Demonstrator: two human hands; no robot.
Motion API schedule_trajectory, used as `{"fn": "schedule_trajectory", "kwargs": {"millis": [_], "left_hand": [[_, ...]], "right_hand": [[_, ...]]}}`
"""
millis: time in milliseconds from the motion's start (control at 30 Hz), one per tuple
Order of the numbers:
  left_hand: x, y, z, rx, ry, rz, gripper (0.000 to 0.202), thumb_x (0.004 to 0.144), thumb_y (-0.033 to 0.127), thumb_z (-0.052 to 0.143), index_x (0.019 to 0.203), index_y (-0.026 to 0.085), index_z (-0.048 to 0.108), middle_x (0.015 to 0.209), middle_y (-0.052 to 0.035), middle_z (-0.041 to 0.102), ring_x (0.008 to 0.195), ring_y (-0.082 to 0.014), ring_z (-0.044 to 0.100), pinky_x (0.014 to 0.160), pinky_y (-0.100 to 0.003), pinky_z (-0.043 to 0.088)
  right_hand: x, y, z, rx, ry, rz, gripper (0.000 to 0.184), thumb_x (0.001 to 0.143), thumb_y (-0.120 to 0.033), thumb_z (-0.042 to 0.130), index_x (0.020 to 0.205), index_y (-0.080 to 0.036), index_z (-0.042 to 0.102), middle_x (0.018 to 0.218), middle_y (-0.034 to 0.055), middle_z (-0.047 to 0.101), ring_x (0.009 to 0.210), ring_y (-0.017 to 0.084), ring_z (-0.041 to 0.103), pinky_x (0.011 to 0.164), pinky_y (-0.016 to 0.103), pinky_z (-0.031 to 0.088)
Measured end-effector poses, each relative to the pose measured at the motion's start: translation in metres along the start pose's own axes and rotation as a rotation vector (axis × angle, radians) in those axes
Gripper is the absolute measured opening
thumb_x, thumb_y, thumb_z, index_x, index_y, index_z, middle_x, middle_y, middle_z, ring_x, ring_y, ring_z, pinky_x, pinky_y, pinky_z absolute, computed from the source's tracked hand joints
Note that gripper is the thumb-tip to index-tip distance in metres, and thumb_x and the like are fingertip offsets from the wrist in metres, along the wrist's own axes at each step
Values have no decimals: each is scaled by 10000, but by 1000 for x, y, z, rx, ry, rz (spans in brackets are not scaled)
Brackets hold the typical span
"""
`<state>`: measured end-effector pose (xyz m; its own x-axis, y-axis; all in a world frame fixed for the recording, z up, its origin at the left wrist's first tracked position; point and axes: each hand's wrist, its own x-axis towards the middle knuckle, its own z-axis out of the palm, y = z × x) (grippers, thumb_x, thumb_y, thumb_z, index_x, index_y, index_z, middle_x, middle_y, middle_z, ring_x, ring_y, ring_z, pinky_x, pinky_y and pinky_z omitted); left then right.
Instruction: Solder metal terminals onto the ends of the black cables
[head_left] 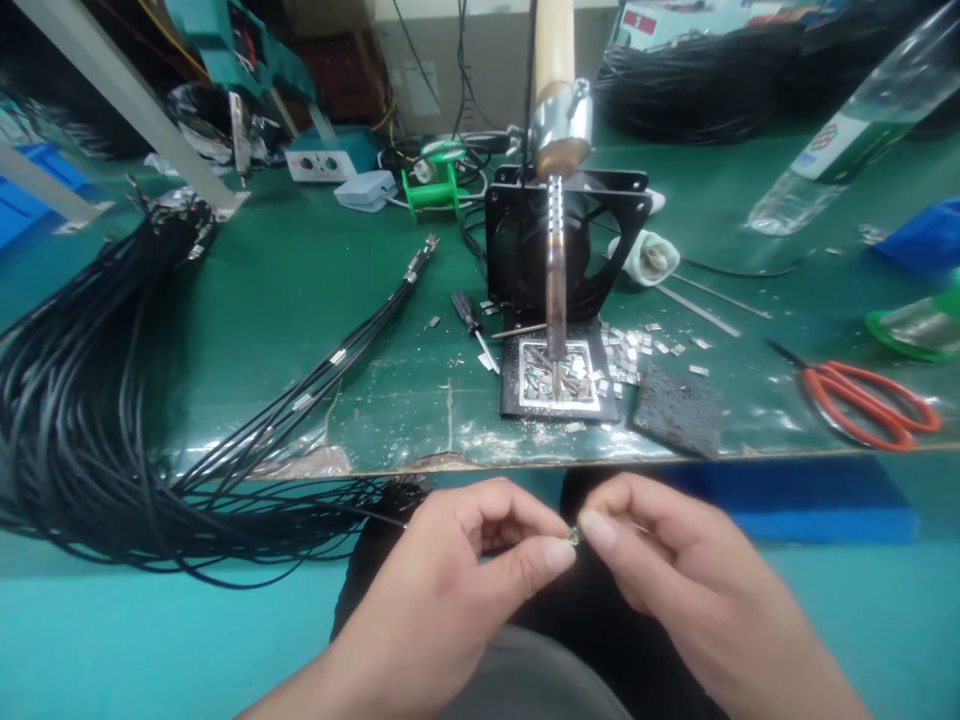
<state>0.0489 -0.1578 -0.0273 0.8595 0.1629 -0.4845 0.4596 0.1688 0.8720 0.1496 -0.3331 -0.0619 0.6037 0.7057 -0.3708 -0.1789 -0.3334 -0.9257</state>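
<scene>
The bench is spanning the view beyond the lap, with the cables hanging over its near edge between nine and ten o'clock from the hands, and the iron is standing at twelve, its tip pointing down into the tray. The left hand is pinching between thumb and forefinger, and the right hand is meeting it in a matching pinch, both gripping one tiny part over the lap, just short of the bench edge. The step in hand is looking like close fingertip work on that part, well clear of the iron (nobody is touching it). The next move is calling, by my judgement, for light, steady pressure and careful alignment, since so small a thing could be slipping or twisting between the fingers. The part itself is showing only a sliver, glinting like metal with a greenish tinge; the fingertips are hiding the rest, so its full shape is staying unclear.
</scene>
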Motion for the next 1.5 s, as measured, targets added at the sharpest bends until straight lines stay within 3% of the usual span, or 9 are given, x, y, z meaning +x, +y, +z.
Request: {"fn": "schedule_trajectory", "kwargs": {"millis": [367,767,1167,1400,1500], "left_hand": [[4,-4,-3,-25,-30,-34,362,883,494,803,917,143,724,849,-22,652,798,-141,532,752,-277,413],[6,2,0,-135,-29,-95,306,807,383,858,849,127,695,803,-1,626,778,-122,507,756,-265,383],[8,5,1,-136,-12,-114,193,791,284,787,801,129,671,763,8,601,748,-120,476,735,-279,351],[8,4,1,-173,-25,-145,202,733,290,835,757,149,693,637,55,494,602,-89,314,629,-273,284],[10,5,0,-185,-33,-151,185,719,272,832,750,147,700,651,44,523,606,-91,332,604,-276,260]], "right_hand": [[-2,-6,5,33,21,113,640,927,-685,616,872,-54,523,624,-20,316,568,-45,286,499,31,238],[-2,-5,2,44,-35,128,629,938,-677,622,904,-56,528,623,-23,295,569,-44,277,503,28,238],[1,-1,4,94,-36,132,614,903,-659,672,897,-66,510,607,-33,238,551,-40,259,484,34,225],[-1,-2,3,101,-38,143,608,903,-647,682,900,-61,517,614,-33,236,561,-42,261,495,30,231],[-1,-1,3,100,-53,144,619,906,-659,675,906,-62,511,621,-32,242,567,-44,267,502,26,241]]}}
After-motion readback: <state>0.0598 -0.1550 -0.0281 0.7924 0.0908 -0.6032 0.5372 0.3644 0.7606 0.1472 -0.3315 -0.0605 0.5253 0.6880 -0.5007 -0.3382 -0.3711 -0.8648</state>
